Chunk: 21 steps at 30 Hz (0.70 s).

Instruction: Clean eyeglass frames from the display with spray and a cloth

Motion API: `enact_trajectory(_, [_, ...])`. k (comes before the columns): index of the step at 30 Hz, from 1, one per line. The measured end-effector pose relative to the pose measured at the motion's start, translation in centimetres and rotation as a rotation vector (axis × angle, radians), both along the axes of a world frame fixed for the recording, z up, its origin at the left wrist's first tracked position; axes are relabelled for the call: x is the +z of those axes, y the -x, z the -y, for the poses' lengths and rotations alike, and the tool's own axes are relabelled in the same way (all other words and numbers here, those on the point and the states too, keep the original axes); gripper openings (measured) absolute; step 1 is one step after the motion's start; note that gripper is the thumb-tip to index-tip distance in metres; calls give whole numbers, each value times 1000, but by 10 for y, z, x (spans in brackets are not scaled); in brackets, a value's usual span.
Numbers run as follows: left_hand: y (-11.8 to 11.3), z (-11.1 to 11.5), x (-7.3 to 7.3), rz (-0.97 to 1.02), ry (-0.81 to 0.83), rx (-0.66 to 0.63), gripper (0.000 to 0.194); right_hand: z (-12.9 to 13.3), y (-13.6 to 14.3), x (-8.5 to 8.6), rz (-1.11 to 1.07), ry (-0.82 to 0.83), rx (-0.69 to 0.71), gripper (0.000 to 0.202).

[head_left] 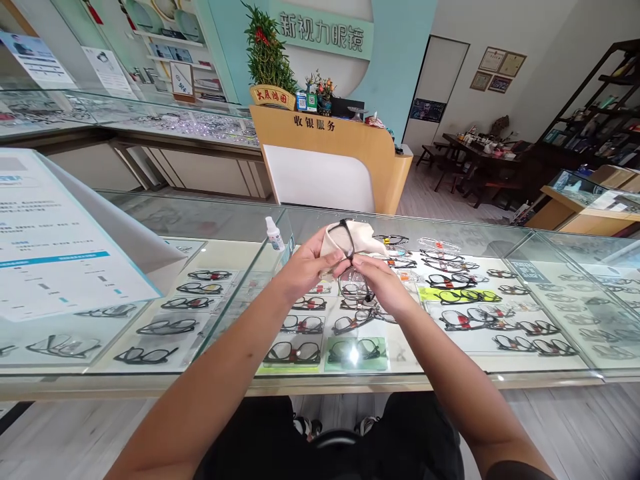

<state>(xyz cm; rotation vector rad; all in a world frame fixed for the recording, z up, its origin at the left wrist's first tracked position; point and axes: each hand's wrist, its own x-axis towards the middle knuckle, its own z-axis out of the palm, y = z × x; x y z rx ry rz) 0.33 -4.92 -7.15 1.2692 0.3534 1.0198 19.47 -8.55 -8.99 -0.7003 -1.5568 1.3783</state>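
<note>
Above the glass display counter, both hands are raised near the middle of the head view. My left hand (309,265) is closed on a pale cream cloth (366,239), which lies against one lens of dark-framed glasses (343,230). My right hand (379,279) pinches the same glasses near the middle of the frame, with its fingertips close to those of my left hand. The other lens hangs lower, between the hands. A small white spray bottle (274,233) stands on the glass, left of and beyond my left hand.
Rows of glasses (300,352) lie inside the glass counter (240,381). A large printed sign (65,247) stands at the left. Beyond the counter are a wooden cashier desk (330,137), a plant (270,53) and a dark table (483,150) at the back right.
</note>
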Motion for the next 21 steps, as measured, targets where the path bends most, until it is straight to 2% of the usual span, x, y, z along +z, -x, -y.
enact_trajectory(2, [-5, 4, 0, 11, -25, 35, 50, 2, 3, 0, 12, -17, 3, 46])
enact_trajectory(5, [-16, 12, 9, -6, -53, 204, 43, 6, 8, 11, 15, -65, 15, 50])
enact_trajectory(8, [-28, 18, 34, 28, -95, 392, 43, 6, 7, 37, 33, -125, 14, 49])
enact_trajectory(11, [-38, 13, 68, 118, -218, 470, 44, 1, -4, 77, 92, -202, 32, 42])
enact_trajectory(14, [-39, 0, 98, 149, -366, 469, 46, -3, -23, 117, 133, -274, 54, 31])
enact_trajectory(16, [-33, -8, 111, 102, -438, 398, 45, -6, -37, 135, 169, -289, 61, 32])
enact_trajectory(19, [-23, -11, 119, -2, -471, 219, 48, -11, -54, 147, 186, -309, 108, 31])
enact_trajectory(21, [-19, -9, 118, -42, -463, 177, 53, -14, -59, 147, 177, -310, 109, 29])
